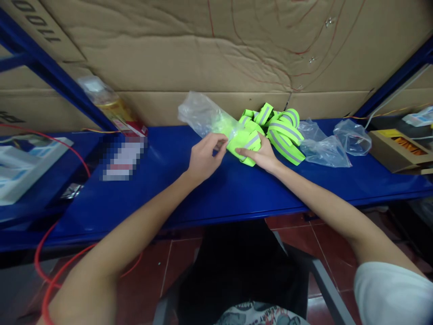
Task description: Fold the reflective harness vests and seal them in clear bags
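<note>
A folded neon-yellow reflective strap (249,141) with grey stripes is gripped by my right hand (264,155), thumb on top. Part of it lies inside a clear plastic bag (199,110), which stretches away to the upper left. My left hand (206,157) is closed in a pinch at the near edge of this bag, beside the strap. Just beyond my right hand, more loosely coiled reflective straps (286,133) rest on the blue table (216,194). Exactly what the left fingertips pinch is small and partly blurred, but the bag's edge runs to them.
Crumpled clear bags (324,146) lie right of the straps, beside an open cardboard box (401,149). A bottle (110,101) stands at back left, near a pixelated patch. Cardboard (152,63) walls the back. A red hose (42,262) loops at lower left.
</note>
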The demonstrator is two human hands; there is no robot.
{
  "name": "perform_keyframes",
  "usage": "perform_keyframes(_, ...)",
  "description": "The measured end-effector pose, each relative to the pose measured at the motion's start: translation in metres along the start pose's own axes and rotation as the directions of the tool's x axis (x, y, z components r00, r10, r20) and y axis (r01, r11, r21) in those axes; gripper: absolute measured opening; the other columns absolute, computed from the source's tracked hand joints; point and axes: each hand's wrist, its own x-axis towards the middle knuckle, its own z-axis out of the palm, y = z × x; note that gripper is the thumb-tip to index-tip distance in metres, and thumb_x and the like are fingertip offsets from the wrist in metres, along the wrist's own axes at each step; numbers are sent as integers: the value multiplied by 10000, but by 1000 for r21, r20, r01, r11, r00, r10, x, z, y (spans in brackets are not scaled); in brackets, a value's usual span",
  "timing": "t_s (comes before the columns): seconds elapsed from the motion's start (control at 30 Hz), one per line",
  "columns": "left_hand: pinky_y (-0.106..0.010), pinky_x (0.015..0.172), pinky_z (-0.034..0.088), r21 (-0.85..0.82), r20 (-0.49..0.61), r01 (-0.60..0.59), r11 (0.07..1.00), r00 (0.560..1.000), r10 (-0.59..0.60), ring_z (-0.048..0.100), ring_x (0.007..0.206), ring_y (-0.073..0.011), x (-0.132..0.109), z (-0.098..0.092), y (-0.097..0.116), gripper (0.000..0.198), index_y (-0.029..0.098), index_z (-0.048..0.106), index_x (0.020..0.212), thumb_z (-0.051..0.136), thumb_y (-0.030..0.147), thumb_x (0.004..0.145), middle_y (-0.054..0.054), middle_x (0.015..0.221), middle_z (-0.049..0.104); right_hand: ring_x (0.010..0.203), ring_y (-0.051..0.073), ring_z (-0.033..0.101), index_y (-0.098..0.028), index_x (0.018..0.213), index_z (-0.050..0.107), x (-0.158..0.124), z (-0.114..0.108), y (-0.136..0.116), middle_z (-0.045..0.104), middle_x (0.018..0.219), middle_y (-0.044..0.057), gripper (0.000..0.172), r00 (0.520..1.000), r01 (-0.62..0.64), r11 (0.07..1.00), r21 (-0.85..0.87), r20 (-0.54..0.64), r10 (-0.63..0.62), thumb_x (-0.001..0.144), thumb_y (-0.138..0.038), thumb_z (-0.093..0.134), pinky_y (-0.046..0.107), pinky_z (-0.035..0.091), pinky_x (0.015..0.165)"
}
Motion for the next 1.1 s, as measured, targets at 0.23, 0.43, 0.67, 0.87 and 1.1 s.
perform_keyframes(0.23,-281,871,642,20,41,-109,994,993,108,715,888,-149,-4,4,-3,523,245,629,1534,572,168,1020,-51,1033,727,1249,376,684,-206,1273,648,-1,-4,-7,729,1324,116,713,993,117,976,-184,4,-118,712,-571,893,561,556,1145)
perform_keyframes(0.43,-296,861,630,17,25,-127,992,992,127,721,874,-156,-2,3,14,396,258,741,1369,591,167,1013,-40,998,748,967,337,697,-263,1044,561,-9,4,-5,726,1013,59,507,984,171,919,-356,102,-143,756,-589,823,506,591,892)
perform_keyframes(0.67,-215,675,579,-117,-60,102,988,992,-109,657,653,-97,1,9,23,112,214,751,1052,692,304,1019,22,775,709,915,354,747,-281,1304,509,-17,11,-8,770,1049,62,562,991,129,860,-494,85,-100,819,-438,746,478,579,796)
perform_keyframes(0.87,-215,582,517,-175,-70,213,961,971,-227,595,593,-92,-1,14,26,129,216,722,955,707,337,996,27,712,663,1276,436,723,-245,1658,408,-18,14,-10,691,1525,138,828,972,224,763,-607,198,-127,883,-328,685,585,616,982)
perform_keyframes(1.1,-242,665,583,-258,4,206,944,977,-213,654,727,-128,-1,13,22,156,223,721,1058,665,363,1023,-8,816,681,1371,440,673,-190,1648,473,-14,11,-10,623,1605,162,795,961,266,683,-681,240,-135,887,-267,690,622,624,1038)
